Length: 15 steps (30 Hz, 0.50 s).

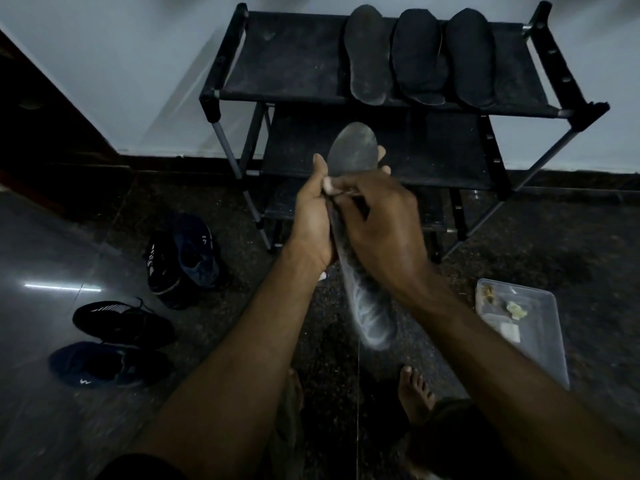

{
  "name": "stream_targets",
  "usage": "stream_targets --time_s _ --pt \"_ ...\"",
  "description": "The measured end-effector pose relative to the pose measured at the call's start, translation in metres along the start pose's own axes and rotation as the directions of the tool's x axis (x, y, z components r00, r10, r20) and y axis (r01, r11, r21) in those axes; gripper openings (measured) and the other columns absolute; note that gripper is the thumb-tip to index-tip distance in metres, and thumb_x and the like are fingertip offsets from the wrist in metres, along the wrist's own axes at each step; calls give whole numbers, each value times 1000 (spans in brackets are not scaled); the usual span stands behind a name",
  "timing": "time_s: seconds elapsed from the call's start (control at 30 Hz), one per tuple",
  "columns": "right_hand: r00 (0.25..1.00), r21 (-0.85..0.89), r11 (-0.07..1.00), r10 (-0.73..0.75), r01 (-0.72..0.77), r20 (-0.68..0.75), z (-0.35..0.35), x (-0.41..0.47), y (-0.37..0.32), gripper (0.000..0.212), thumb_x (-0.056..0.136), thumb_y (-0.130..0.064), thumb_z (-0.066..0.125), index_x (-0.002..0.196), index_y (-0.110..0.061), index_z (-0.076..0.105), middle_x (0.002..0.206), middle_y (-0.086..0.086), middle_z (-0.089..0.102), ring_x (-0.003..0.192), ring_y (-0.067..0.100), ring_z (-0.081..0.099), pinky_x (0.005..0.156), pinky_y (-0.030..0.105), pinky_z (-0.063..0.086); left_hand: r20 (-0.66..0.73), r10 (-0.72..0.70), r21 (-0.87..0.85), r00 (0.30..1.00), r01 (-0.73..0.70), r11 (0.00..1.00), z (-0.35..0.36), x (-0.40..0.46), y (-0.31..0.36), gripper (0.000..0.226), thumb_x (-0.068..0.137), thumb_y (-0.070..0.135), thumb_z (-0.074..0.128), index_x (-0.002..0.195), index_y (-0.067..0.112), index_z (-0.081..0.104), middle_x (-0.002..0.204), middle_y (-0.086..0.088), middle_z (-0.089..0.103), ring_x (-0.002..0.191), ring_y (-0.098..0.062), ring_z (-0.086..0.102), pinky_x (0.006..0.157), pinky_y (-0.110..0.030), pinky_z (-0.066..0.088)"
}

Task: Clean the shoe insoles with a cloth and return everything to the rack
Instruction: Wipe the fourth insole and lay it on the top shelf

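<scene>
Gripping dark grey foam insole (351,150), left hand (311,216) curls round edge; right hand (377,216) pinches pale blurred cloth (370,306). Advise firm support, full-length strokes.

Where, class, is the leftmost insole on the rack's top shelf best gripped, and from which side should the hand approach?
Probably by its near end, coming from the front of the rack. The leftmost insole lies flat, and its near end reaches the shelf's front edge, so fingers could likely pinch it there. Its left side is open shelf, while the middle insole crowds its right side.
</scene>
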State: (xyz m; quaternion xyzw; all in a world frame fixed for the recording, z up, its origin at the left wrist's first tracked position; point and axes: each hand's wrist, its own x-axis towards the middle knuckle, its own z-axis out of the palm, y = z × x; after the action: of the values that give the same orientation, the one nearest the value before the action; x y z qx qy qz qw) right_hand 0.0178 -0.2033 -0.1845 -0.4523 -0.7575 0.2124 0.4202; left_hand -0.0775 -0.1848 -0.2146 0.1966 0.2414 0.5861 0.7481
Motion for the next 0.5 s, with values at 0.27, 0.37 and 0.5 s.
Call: stream_targets --time_s 0.27,0.37,0.5 --pt "999 163 986 -20 14 32 3 2 -3 14 89 -5 67 103 -6 70 100 2 70 96 6 65 90 21 51 15 42 0 999 -42 999 1 -3 2 81 100 61 17 142 -4 39 149 -22 40 138 -35 40 117 -44 30" --pt "1000 137 991 -9 12 -22 3 5 -1 12 90 -5 67 101 -7 70 96 -4 67 92 0 62 88 14 48 62 29 20 998 -31 999 -1 1 -3 87 98 65 17 142 -7 37 148 -27 39 138 -37 38 120 -49 22" --pt "996 159 987 27 -13 -90 -2 12 7 10 90 -6 66 100 -7 69 90 -14 63 87 -13 59 81 5 44 84 9 7 996 -9 1000 4 2 -8 90 96 68 14 131 -7 48 143 -28 43 134 -34 44 119 -45 26"
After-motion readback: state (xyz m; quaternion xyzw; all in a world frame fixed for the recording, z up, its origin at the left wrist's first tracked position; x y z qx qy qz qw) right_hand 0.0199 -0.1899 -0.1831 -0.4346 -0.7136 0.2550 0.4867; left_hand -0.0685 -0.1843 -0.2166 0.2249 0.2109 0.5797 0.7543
